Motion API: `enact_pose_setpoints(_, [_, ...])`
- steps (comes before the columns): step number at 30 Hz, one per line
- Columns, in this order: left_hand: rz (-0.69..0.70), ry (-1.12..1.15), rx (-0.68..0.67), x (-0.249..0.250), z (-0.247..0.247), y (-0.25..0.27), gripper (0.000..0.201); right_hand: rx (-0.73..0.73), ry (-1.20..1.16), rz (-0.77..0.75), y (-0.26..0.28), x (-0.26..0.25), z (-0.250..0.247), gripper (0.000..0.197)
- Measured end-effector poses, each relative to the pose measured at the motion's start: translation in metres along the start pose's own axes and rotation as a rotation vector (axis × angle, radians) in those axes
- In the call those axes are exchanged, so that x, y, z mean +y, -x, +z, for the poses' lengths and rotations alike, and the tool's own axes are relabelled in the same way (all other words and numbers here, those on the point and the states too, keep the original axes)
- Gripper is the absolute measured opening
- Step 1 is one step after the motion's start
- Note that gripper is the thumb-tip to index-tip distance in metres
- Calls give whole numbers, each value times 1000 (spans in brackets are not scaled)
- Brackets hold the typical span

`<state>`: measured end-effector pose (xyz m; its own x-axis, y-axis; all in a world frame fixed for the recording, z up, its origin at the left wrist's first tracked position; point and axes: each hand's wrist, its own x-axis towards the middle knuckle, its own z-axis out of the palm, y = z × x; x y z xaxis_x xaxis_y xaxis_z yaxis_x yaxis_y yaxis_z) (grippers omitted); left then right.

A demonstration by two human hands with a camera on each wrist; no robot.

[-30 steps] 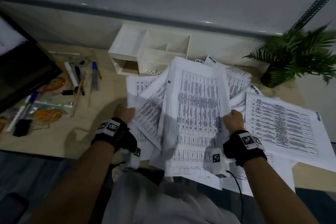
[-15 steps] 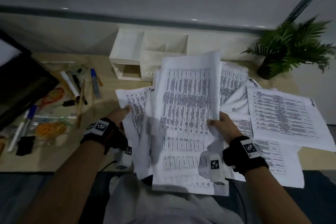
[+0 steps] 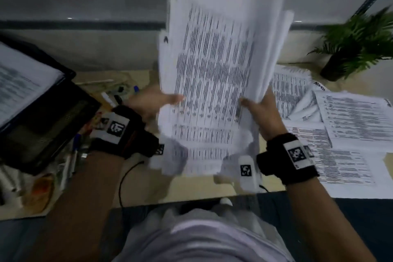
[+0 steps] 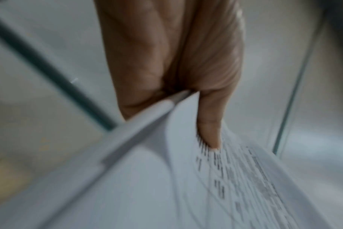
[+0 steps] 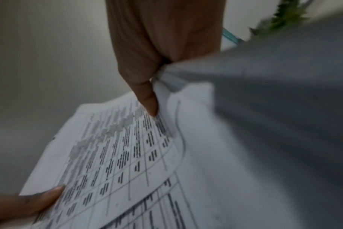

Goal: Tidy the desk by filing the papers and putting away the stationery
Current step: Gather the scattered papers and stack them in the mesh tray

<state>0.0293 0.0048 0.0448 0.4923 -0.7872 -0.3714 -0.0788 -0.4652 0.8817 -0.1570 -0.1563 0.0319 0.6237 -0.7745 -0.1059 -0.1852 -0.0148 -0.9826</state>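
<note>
A thick stack of printed papers stands almost upright in the air above the desk, held between both hands. My left hand grips its left edge, thumb on the front sheet. My right hand grips the right edge the same way. In the left wrist view the left thumb presses on the papers. The right wrist view shows the right thumb on the printed sheet. More loose papers lie on the desk at the right. Pens and other stationery lie at the left.
A black open file with a sheet in it lies at the left of the wooden desk. A potted fern stands at the back right. The white desk organiser is hidden behind the raised stack.
Both hands have gathered the papers from the desk and lifted them up into an upright stack, which now hides the organiser. The view has moved closer.
</note>
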Motion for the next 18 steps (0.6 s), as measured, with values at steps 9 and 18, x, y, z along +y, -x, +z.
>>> enact_pose_setpoints(9, [481,221,243,89,-58,36,89,98,-226,-437,-13,-96,3,93])
enact_pose_setpoints(18, [266,467,481,10,-26,-5,14,-22,-169,-195,-20,-22,59,53])
